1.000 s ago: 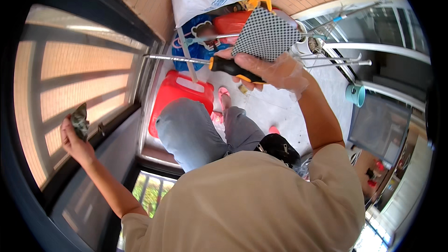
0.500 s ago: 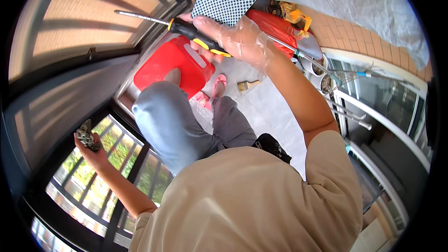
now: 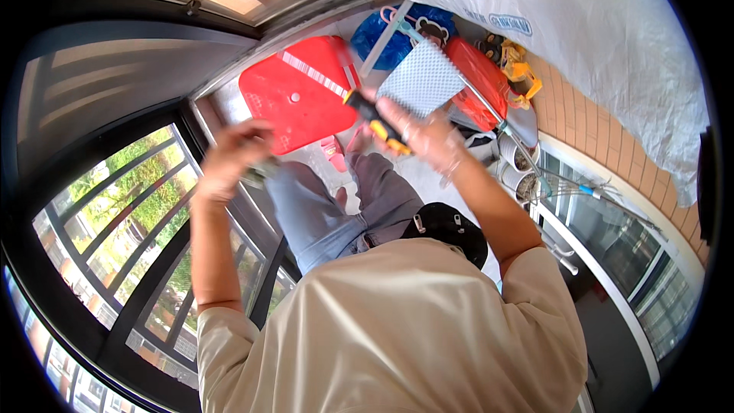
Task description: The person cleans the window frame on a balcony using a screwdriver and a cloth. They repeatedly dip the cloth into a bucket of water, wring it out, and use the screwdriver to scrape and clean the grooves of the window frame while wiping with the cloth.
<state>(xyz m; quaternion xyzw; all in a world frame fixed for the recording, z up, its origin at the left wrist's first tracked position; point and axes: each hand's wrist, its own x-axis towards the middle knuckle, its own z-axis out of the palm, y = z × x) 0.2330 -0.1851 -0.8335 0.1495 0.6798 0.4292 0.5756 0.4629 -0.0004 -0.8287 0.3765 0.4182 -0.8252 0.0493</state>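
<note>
My right hand [image 3: 428,138], in a clear plastic glove, is closed round the black and yellow handle of a screwdriver [image 3: 375,121]. Its shaft, smeared by motion, points up and left over a red plastic stool [image 3: 271,95]. To the left, above my bent knee, is my left hand [image 3: 233,157], blurred, with its fingers curled. A small crumpled grey-green wad [image 3: 261,171] shows under those fingers; its kind is too blurred to tell. The two hands are apart.
Barred windows [image 3: 115,214] line the left side. At the back right are a blue bag [image 3: 390,46], a mop with a pale checked head [image 3: 422,80], a red bag [image 3: 474,76] and a yellow tool [image 3: 521,76]. White plastic sheeting [image 3: 581,38] hangs above; flowerpots [image 3: 516,154] stand right.
My left hand has swung up and inward from the window with the wad. My right hand has moved right and down with the screwdriver, whose shaft has tilted. The view has shifted, showing more of the stool.
</note>
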